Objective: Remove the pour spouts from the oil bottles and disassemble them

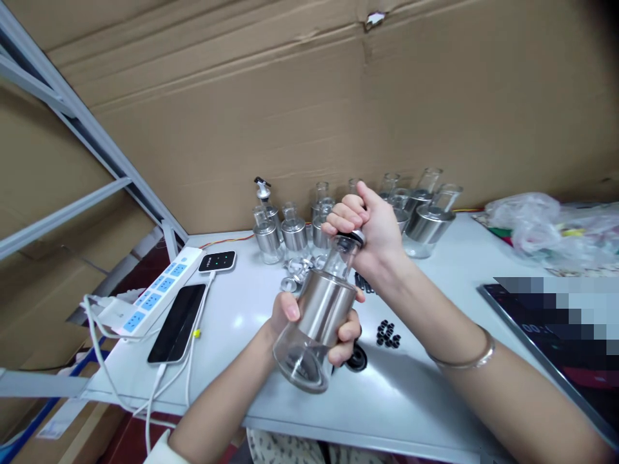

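A glass bottle [302, 354] with a steel band hangs tilted over the table, its neck pointing up and right. My left hand [341, 332] is wrapped round the bottle's body from below. At the neck, a black-rimmed stopper [352, 238] sits in the mouth. My right hand [367, 222] is closed over the top of the stopper, its fingers curled and thumb raised. Behind the hands stand several similar bottles [294, 233], one with a pourer top [262, 188]. Small black rings [387, 334] and a larger black ring [356, 358] lie near the bottle.
On the left of the white table [227, 367] are a power strip [162, 293], a phone [178, 322], a small white device [217, 261] and cables. Metallic caps [296, 270] lie by the bottles. Plastic bags [546, 225] and a dark screen [546, 348] are at right.
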Motion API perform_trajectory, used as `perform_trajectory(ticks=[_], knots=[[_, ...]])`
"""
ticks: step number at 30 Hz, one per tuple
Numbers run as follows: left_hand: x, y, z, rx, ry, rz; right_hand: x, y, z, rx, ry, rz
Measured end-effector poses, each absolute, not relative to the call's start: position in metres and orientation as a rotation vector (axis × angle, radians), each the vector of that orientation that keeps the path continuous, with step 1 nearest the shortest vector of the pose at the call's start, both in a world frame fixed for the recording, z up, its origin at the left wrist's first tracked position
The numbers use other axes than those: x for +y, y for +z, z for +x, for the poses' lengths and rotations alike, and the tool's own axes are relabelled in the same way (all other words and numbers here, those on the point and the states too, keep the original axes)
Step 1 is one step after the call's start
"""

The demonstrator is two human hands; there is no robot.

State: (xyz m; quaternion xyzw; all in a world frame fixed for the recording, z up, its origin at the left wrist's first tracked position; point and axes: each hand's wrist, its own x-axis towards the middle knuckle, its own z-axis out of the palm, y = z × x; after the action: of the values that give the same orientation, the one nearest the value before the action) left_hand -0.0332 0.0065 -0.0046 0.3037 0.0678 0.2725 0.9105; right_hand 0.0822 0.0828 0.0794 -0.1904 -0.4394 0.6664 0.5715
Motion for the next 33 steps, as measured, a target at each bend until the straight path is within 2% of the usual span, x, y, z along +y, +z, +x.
perform_trajectory(ticks=[5, 13, 19, 24, 26, 31, 33], knots=[[0.004, 0.003, -0.032, 0.14, 0.592, 0.645, 0.083, 0.073, 0.081, -0.851, 1.517, -0.411], [0.003, 0.009, -0.03, 0.287, 0.616, 0.686, 0.078, 0.081, 0.085, -1.025, 1.338, -0.4], [0.005, 0.014, -0.049, 0.467, 0.557, 0.868, 0.076, 0.096, 0.1, -1.31, 1.615, -0.525], [0.004, 0.018, -0.06, 0.524, 0.554, 1.14, 0.083, 0.097, 0.109, -1.104, 1.861, -0.48], [0.006, 0.016, -0.06, 0.577, 0.714, 1.186, 0.087, 0.096, 0.113, -1.004, 1.848, -0.459], [0.021, 0.006, -0.064, 1.089, 1.633, 1.373, 0.097, 0.094, 0.125, -1.044, 1.707, -0.432], [0.028, 0.001, -0.068, 1.285, 1.794, 1.493, 0.101, 0.094, 0.13, -1.109, 1.613, -0.459]])
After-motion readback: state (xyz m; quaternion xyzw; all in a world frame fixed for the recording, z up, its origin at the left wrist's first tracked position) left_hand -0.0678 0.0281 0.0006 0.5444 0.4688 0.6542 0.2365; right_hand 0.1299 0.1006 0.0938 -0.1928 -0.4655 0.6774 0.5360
